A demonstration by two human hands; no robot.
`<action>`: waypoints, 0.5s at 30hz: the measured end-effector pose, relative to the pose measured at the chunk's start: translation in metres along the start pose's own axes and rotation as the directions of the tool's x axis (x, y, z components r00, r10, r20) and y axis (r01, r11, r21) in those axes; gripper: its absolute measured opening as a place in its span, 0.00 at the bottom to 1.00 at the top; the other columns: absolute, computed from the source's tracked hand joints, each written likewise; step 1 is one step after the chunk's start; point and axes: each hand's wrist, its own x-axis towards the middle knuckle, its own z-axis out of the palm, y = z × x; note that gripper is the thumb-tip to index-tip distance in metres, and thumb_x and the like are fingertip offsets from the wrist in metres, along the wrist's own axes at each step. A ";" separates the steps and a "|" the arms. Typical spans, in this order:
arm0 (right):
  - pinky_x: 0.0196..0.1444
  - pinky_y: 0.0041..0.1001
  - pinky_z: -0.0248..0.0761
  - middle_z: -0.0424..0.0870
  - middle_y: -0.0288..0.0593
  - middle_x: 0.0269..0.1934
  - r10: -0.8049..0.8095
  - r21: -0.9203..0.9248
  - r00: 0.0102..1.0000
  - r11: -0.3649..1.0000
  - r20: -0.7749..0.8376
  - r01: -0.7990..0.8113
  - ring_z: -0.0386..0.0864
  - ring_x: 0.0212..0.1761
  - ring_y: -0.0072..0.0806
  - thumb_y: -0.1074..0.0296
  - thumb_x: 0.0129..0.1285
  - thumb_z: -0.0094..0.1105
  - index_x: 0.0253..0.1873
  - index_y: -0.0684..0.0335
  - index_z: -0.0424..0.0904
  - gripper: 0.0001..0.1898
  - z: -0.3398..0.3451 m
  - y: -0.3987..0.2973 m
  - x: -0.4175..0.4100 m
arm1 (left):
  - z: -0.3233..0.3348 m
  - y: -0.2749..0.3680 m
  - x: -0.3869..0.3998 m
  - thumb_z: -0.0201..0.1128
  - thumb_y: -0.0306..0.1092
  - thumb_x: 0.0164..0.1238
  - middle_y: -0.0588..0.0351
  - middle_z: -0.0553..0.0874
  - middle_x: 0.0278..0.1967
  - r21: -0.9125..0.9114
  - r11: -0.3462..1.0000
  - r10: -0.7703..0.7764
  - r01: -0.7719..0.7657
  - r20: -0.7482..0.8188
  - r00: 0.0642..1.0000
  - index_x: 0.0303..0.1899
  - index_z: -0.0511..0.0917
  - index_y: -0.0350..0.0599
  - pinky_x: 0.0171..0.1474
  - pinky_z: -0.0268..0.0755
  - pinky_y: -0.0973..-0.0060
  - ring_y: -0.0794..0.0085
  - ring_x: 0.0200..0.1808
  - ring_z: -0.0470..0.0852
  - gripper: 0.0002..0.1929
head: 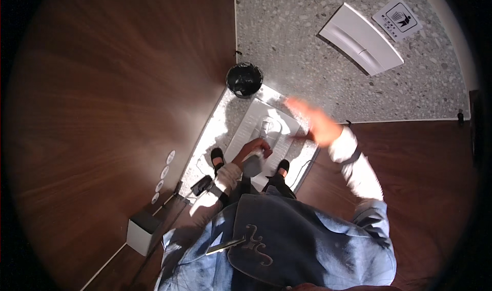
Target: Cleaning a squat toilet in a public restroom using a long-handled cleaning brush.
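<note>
My left hand (253,150) is over a squat toilet (240,133) set in the floor, its fingers curled. A blurred grey object (252,166) shows at its underside; the hand seems to hold it, but what it is cannot be told. Just beyond the fingers, a shiny cylindrical shape (265,128) overlaps the toilet's bowl; whether it touches the hand is unclear. My right hand (317,124), blurred by motion, is raised to the right of the toilet with its fingers extended and nothing visible in it. Both forearms wear light sleeves with dark bands.
A black waste bin (245,79) stands in the far corner. On the speckled wall are a white dispenser-like unit (361,39) and a sign (397,19). Brown partitions (115,99) enclose both sides; a grey box (141,235) is at lower left. My feet flank the toilet.
</note>
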 end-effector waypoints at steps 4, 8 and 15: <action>0.47 0.29 0.68 0.75 0.44 0.47 0.378 0.386 0.916 0.871 -0.133 -0.303 0.71 0.51 0.36 0.64 0.44 0.71 0.52 0.63 0.69 0.29 0.117 0.008 -0.035 | 0.007 0.029 0.018 0.65 0.32 0.54 0.52 0.77 0.41 -0.541 0.840 0.057 0.033 0.148 0.987 0.43 0.73 0.40 0.48 0.68 0.73 0.68 0.45 0.76 0.15; 0.33 0.23 0.65 0.75 0.37 0.28 0.556 0.435 0.673 0.824 -0.489 -0.364 0.71 0.28 0.23 0.69 0.53 0.63 0.35 0.63 0.72 0.09 0.078 -0.021 -0.021 | -0.009 -0.011 0.003 0.65 0.42 0.53 0.46 0.72 0.50 0.207 0.977 0.053 -0.043 -0.041 0.998 0.52 0.67 0.40 0.58 0.61 0.67 0.60 0.56 0.69 0.27; 0.32 0.21 0.60 0.69 0.33 0.25 0.562 0.591 0.353 0.806 -0.748 -0.030 0.65 0.27 0.19 0.73 0.56 0.61 0.30 0.61 0.68 0.08 0.065 -0.007 -0.056 | -0.094 -0.116 -0.126 0.60 0.43 0.56 0.43 0.81 0.36 0.294 0.745 -0.391 0.599 -0.535 0.749 0.41 0.76 0.40 0.44 0.71 0.66 0.54 0.41 0.80 0.17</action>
